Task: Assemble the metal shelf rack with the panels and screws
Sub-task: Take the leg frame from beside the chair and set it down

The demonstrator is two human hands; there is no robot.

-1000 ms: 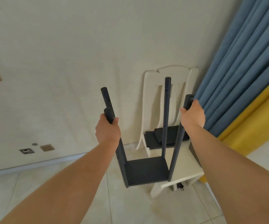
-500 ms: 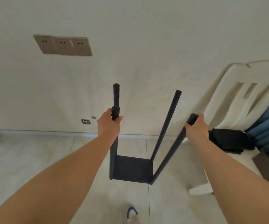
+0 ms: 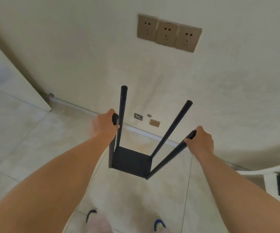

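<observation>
Beneath wall sockets (image 3: 168, 32) now overhead, hands (image 3: 104, 125) still grip the rack (image 3: 132, 161) posts.

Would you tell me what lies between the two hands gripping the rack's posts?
In the head view, between the left hand and right hand stand the rack's two far posts; below lies its dark panel.

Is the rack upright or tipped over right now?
Upright. The rack has four posts pointing up from one bottom panel, and the left hand and right hand each grip a near post's top.
</observation>
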